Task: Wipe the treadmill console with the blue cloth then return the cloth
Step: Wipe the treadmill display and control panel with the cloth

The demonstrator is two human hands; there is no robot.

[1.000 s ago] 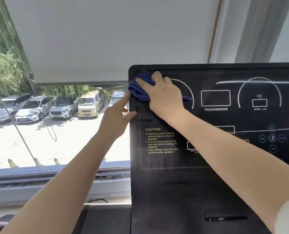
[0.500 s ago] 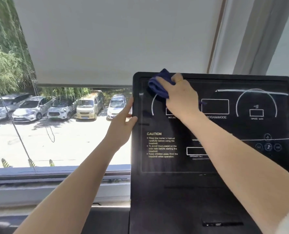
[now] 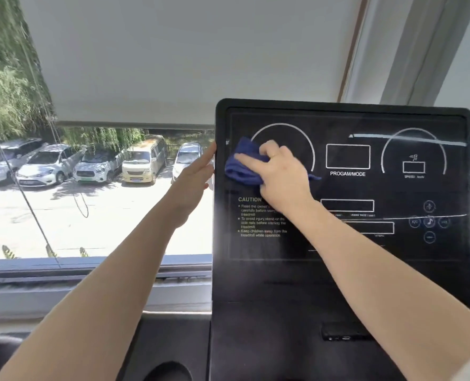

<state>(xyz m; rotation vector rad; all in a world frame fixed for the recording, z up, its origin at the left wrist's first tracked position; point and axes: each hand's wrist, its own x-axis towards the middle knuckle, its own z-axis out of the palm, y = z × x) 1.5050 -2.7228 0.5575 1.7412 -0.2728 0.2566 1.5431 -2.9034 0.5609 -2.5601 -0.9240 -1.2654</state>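
Observation:
The black treadmill console (image 3: 346, 270) stands upright at the right, printed with white dials, boxes and a caution text. My right hand (image 3: 280, 171) presses a bunched blue cloth (image 3: 243, 165) against the console's upper left area, over the left dial; my fingers curl round the cloth. My left hand (image 3: 195, 180) rests against the console's left edge with straight fingers, steadying it. Part of the caution text is hidden by my right wrist.
A window (image 3: 91, 202) behind the console looks out on parked cars and trees, with a white roller blind (image 3: 173, 56) pulled halfway down. A grey sill (image 3: 63, 270) runs below. A dark cup recess (image 3: 168, 371) sits at the bottom beside the console.
My right hand has slid the cloth down and left from the console's top edge to the left dial. The left hand stays on the console's left edge.

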